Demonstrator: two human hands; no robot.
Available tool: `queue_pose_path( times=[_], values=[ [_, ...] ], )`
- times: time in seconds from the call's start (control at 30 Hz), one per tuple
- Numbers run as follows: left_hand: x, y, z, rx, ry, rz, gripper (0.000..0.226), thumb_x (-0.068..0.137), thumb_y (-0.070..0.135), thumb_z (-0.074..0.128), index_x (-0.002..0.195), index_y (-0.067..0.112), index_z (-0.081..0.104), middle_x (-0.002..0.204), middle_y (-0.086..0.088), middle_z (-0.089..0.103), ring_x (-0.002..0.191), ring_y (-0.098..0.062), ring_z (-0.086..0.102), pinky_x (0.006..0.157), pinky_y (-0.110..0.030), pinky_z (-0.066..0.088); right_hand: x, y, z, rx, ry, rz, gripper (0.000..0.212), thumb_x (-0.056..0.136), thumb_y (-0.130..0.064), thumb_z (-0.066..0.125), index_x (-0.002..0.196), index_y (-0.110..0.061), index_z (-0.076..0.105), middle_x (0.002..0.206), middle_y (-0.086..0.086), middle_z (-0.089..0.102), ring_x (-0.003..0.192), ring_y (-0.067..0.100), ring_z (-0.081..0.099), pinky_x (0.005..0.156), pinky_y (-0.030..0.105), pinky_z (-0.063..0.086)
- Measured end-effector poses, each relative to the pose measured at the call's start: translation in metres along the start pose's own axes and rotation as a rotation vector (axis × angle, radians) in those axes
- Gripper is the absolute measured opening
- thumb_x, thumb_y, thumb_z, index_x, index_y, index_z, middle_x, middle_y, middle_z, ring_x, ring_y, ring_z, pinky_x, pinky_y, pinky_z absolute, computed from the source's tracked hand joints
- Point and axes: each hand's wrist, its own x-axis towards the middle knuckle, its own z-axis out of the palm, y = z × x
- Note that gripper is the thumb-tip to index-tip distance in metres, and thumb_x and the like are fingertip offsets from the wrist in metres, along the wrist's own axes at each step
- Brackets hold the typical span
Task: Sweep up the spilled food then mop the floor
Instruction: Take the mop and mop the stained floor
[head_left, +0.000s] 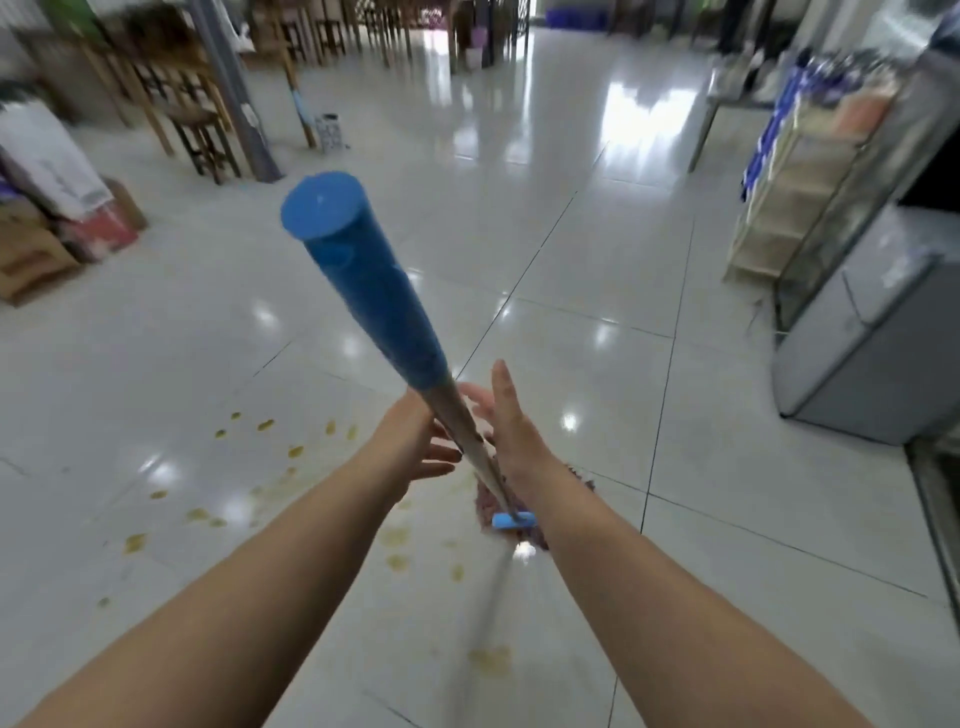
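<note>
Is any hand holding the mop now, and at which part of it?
Neither grip is closed. The left hand and right hand are open, fingers spread, on either side of the mop handle, just below its blue sleeve. Contact cannot be told.

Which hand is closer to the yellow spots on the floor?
Left. The left hand is on the spill's side of the mop pole, over the yellow spots. The right hand is on the pole's far side, away from most spots.

Bright, glare on floor (639, 111), motion-blurred, edges warped.
</note>
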Motion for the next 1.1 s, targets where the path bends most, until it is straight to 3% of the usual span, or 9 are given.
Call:
queue_pose_path(
  times=[0.1,0.17,0.27,0.4,0.5,0.6,0.8,1.0,1.1],
  values=[
    [0.025,0.026,0.016,-0.239,-0.079,-0.08,0.047,0.098,0.053,0.025,0.098,0.014,0.051,0.102,-0.018,0.059,0.088,-0.04,0.065,0.065,-0.038,0.058,0.003,-0.035,-0.004,0.108,0.073,-0.279,0.05,0.086,-0.067,0.03,0.111,-0.033,0.056,0.112,-0.004,0.062,0.096,-0.01,0.061,0.084,0.017,0.051],
    [0.038,0.036,0.035,-0.321,-0.122,-0.067,0.048,0.097,0.054,0.025,0.094,0.015,0.053,0.107,-0.017,0.06,0.086,-0.037,0.065,0.066,-0.038,0.059,0.0,-0.055,-0.013,0.089,0.165,-0.483,0.05,0.075,-0.075,0.039,0.105,-0.037,0.05,0.103,-0.016,0.056,0.085,-0.021,0.057,0.069,0.005,0.048],
    [0.056,0.047,0.07,-0.368,-0.19,0.034,0.05,0.096,0.056,0.026,0.092,0.019,0.058,0.113,-0.011,0.063,0.086,-0.028,0.068,0.079,-0.039,0.057,0.014,-0.073,-0.046,-0.064,0.336,-0.617,0.067,0.072,-0.075,0.049,0.121,-0.03,0.042,0.105,-0.028,0.05,0.097,-0.017,0.053,0.09,0.011,0.047],
    [0.086,0.063,0.118,-0.311,-0.281,0.166,0.05,0.095,0.057,0.025,0.109,0.022,0.058,0.119,0.002,0.059,0.094,-0.026,0.068,0.093,-0.039,0.052,0.046,-0.097,-0.121,-0.163,0.473,-0.543,0.039,0.091,-0.031,0.056,0.128,-0.019,0.05,0.098,-0.018,0.06,0.099,0.004,0.06,0.086,0.013,0.048],
    [0.117,0.079,0.157,-0.159,-0.326,0.292,0.043,0.097,0.052,0.024,0.106,0.026,0.057,0.106,0.009,0.06,0.085,-0.026,0.063,0.083,-0.034,0.053,0.064,-0.111,-0.186,-0.162,0.496,-0.489,0.016,0.087,-0.033,0.061,0.103,-0.03,0.058,0.095,-0.015,0.064,0.099,0.01,0.064,0.077,0.008,0.049],
    [0.154,0.102,0.209,-0.018,-0.335,0.409,0.041,0.098,0.046,0.025,0.094,0.027,0.061,0.098,0.003,0.062,0.074,-0.019,0.057,0.071,-0.033,0.051,0.087,-0.12,-0.254,-0.152,0.504,-0.462,0.01,0.082,-0.038,0.065,0.084,-0.034,0.057,0.095,-0.007,0.069,0.098,0.017,0.066,0.089,0.03,0.054],
    [0.222,0.133,0.326,0.086,-0.237,0.494,0.03,0.097,0.037,0.037,0.083,0.027,0.062,0.08,0.008,0.06,0.074,-0.006,0.054,0.062,-0.02,0.04,0.131,-0.134,-0.383,-0.1,0.47,-0.395,0.025,0.07,-0.05,0.064,0.078,-0.026,0.061,0.093,0.008,0.071,0.094,0.024,0.067,0.092,0.043,0.053],
    [0.285,0.159,0.418,0.114,-0.215,0.474,0.032,0.097,0.042,0.04,0.08,0.02,0.056,0.08,0.001,0.062,0.074,-0.008,0.057,0.067,-0.016,0.043,0.191,-0.138,-0.473,-0.038,0.373,-0.234,0.022,0.079,-0.052,0.06,0.079,-0.029,0.06,0.097,-0.002,0.071,0.1,0.018,0.065,0.098,0.04,0.048],
    [0.326,0.174,0.458,0.126,-0.224,0.457,0.041,0.099,0.036,0.035,0.073,0.011,0.055,0.067,-0.001,0.059,0.053,0.003,0.056,0.053,-0.004,0.041,0.226,-0.141,-0.518,-0.057,0.376,-0.202,0.023,0.082,-0.053,0.057,0.078,-0.03,0.058,0.101,0.007,0.069,0.102,0.026,0.064,0.096,0.043,0.049]
  ],
)
